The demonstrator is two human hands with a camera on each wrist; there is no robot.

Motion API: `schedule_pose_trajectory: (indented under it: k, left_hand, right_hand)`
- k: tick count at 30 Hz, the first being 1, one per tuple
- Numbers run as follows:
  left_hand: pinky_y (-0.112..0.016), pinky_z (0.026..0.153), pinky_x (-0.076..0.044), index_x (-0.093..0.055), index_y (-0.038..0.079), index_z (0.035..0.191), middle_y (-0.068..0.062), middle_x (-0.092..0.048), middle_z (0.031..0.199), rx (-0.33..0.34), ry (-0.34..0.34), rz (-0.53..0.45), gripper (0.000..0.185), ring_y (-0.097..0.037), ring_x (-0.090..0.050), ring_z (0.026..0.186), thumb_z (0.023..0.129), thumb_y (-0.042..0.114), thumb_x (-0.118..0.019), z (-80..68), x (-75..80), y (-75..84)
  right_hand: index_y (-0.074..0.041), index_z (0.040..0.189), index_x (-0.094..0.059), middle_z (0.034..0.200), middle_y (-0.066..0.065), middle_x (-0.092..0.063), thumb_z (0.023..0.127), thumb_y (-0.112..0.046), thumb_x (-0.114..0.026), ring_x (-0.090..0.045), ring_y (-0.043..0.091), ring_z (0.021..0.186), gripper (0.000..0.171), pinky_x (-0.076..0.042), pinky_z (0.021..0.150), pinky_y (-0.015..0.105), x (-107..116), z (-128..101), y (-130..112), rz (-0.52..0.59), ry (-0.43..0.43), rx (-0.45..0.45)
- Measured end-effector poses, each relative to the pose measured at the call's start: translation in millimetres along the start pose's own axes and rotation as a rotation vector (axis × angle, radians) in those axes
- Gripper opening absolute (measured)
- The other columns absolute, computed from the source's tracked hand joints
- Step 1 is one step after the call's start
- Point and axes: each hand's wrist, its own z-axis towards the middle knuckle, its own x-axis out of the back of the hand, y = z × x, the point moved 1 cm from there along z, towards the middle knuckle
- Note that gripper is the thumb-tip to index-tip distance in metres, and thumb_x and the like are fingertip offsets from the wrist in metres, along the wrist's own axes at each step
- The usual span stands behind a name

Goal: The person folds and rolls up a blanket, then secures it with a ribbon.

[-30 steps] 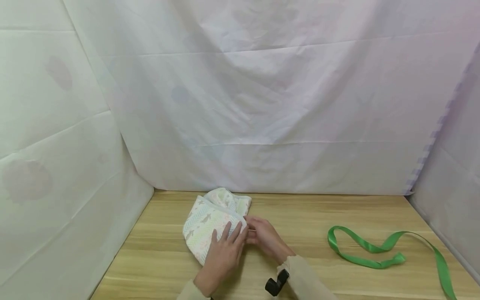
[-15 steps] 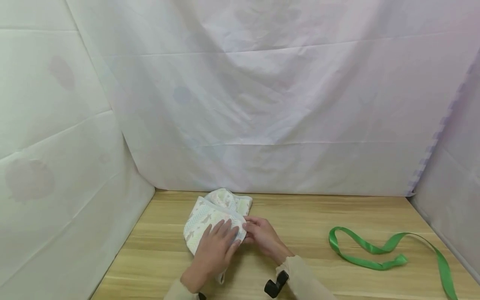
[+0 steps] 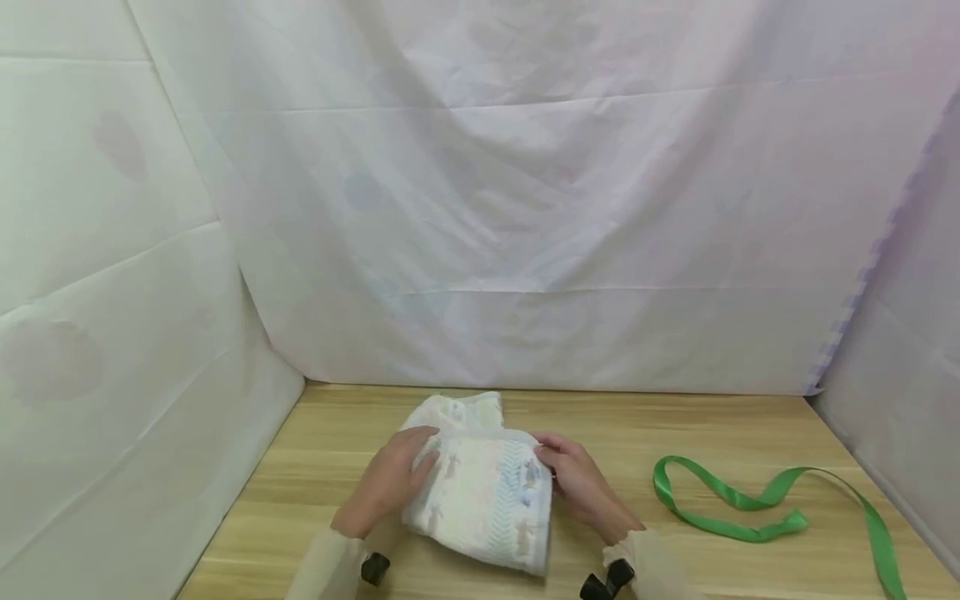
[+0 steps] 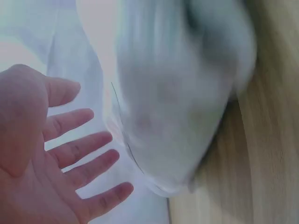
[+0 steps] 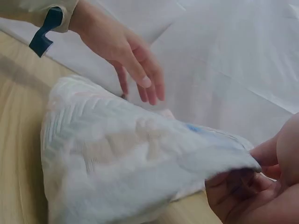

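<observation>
A white cloth (image 3: 480, 500) with pastel zigzags and small animal prints lies folded in a bundle on the wooden table, its back part bunched. My right hand (image 3: 577, 479) pinches its upper right corner between thumb and fingers. The right wrist view shows that edge of the patterned cloth (image 5: 117, 144) lifted by the thumb of my right hand (image 5: 273, 186). My left hand (image 3: 393, 475) is at the cloth's left side. Its fingers are spread and relaxed in the left wrist view, where the left hand (image 4: 56, 149) appears apart from the blurred cloth (image 4: 163, 102).
A green ribbon (image 3: 780, 483) lies in loose curves on the right of the wooden table (image 3: 300, 500). White sheets (image 3: 525, 208) hang behind the table and at both sides. A black strap mount (image 3: 607, 579) is on the right sleeve.
The cloth has turned over to the right and spread nearer to me, with my right hand still at its corner. My left hand has come off its top and moved left.
</observation>
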Motion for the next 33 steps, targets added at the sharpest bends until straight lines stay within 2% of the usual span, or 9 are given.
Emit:
schedule_pose_trajectory:
  k: [2, 6, 13, 16, 19, 22, 25, 30, 33]
  left_hand:
    - [-0.052, 0.104, -0.044, -0.06, -0.003, 0.129, -0.019, -0.062, 0.13, 0.074, -0.064, -0.064, 0.035, -0.038, -0.055, 0.124, 0.097, 0.012, -0.061, 2.9, -1.9, -4.5]
    - [-0.052, 0.107, -0.041, -0.059, -0.002, 0.13, -0.017, -0.061, 0.131, 0.139, -0.136, -0.148, 0.035, -0.037, -0.054, 0.126, 0.099, 0.013, -0.059, 5.8, -7.2, -13.2]
    - [-0.055, 0.103, -0.043, -0.065, -0.001, 0.122, -0.015, -0.065, 0.123, 0.117, -0.186, -0.182, 0.03, -0.037, -0.057, 0.12, 0.099, 0.017, -0.06, 5.5, -13.7, -18.5]
    - [-0.054, 0.1, -0.045, -0.067, 0.002, 0.119, -0.012, -0.066, 0.12, 0.124, -0.209, -0.182, 0.029, -0.034, -0.059, 0.117, 0.098, 0.021, -0.063, 6.3, -14.8, -18.2]
    - [-0.048, 0.092, -0.049, -0.07, 0.006, 0.112, -0.007, -0.068, 0.112, 0.113, -0.223, -0.152, 0.024, -0.026, -0.062, 0.107, 0.096, 0.023, -0.066, 6.6, -15.8, -16.6]
    - [-0.041, 0.083, -0.051, -0.071, 0.013, 0.099, 0.002, -0.068, 0.1, 0.091, -0.228, -0.119, 0.015, -0.016, -0.061, 0.093, 0.094, 0.026, -0.068, 7.9, -16.8, -13.2]
    - [-0.041, 0.082, -0.047, -0.067, 0.019, 0.089, 0.007, -0.067, 0.091, 0.075, -0.24, -0.118, 0.014, -0.009, -0.057, 0.084, 0.094, 0.031, -0.067, 9.6, -17.5, -7.7]
    - [-0.05, 0.09, -0.038, -0.065, 0.02, 0.092, 0.006, -0.071, 0.098, 0.059, -0.272, -0.184, 0.014, -0.012, -0.062, 0.092, 0.094, 0.034, -0.067, 13.4, -18.9, 3.5]
    - [-0.047, 0.089, -0.038, -0.064, 0.02, 0.092, 0.008, -0.071, 0.099, 0.013, -0.273, -0.21, 0.009, -0.01, -0.061, 0.091, 0.096, 0.028, -0.066, 15.8, -20.6, 7.5]
  right_hand:
    - [0.005, 0.133, -0.055, 0.115, 0.012, -0.065, 0.102, -0.009, -0.046, -0.063, 0.016, 0.095, 0.035, -0.053, 0.078, 0.029, 9.9, -3.4, -1.0, -0.037, 0.042, -0.011]
    - [0.005, 0.131, -0.057, 0.12, 0.015, -0.064, 0.102, -0.007, -0.045, -0.062, 0.019, 0.101, 0.034, -0.052, 0.082, 0.03, 23.3, -7.5, -2.6, -0.093, 0.099, -0.018]
    - [0.002, 0.126, -0.062, 0.121, 0.014, -0.065, 0.102, -0.007, -0.048, -0.059, 0.02, 0.107, 0.03, -0.048, 0.087, 0.029, 43.9, -11.9, -5.0, -0.265, 0.198, 0.007]
    - [-0.001, 0.126, -0.064, 0.122, 0.013, -0.065, 0.102, -0.009, -0.049, -0.059, 0.021, 0.108, 0.029, -0.048, 0.088, 0.031, 52.1, -12.4, -4.1, -0.321, 0.21, 0.012]
    - [-0.003, 0.125, -0.065, 0.122, 0.012, -0.065, 0.103, -0.01, -0.049, -0.06, 0.021, 0.108, 0.028, -0.048, 0.089, 0.031, 57.3, -12.1, -1.9, -0.351, 0.209, 0.02]
    - [-0.003, 0.125, -0.066, 0.122, 0.012, -0.066, 0.103, -0.01, -0.05, -0.059, 0.02, 0.107, 0.028, -0.047, 0.088, 0.031, 59.6, -11.8, -1.5, -0.357, 0.214, 0.022]
    - [-0.003, 0.125, -0.065, 0.121, 0.012, -0.066, 0.103, -0.011, -0.05, -0.06, 0.018, 0.104, 0.028, -0.048, 0.086, 0.029, 59.8, -12.3, -2.6, -0.338, 0.205, 0.021]
    - [-0.002, 0.127, -0.064, 0.116, 0.012, -0.067, 0.103, -0.013, -0.051, -0.062, 0.018, 0.098, 0.029, -0.052, 0.08, 0.028, 59.0, -13.2, -6.1, -0.274, 0.169, 0.02]
    - [-0.002, 0.128, -0.063, 0.116, 0.013, -0.067, 0.103, -0.016, -0.052, -0.064, 0.018, 0.097, 0.03, -0.053, 0.08, 0.028, 60.1, -14.0, -6.3, -0.24, 0.151, 0.011]
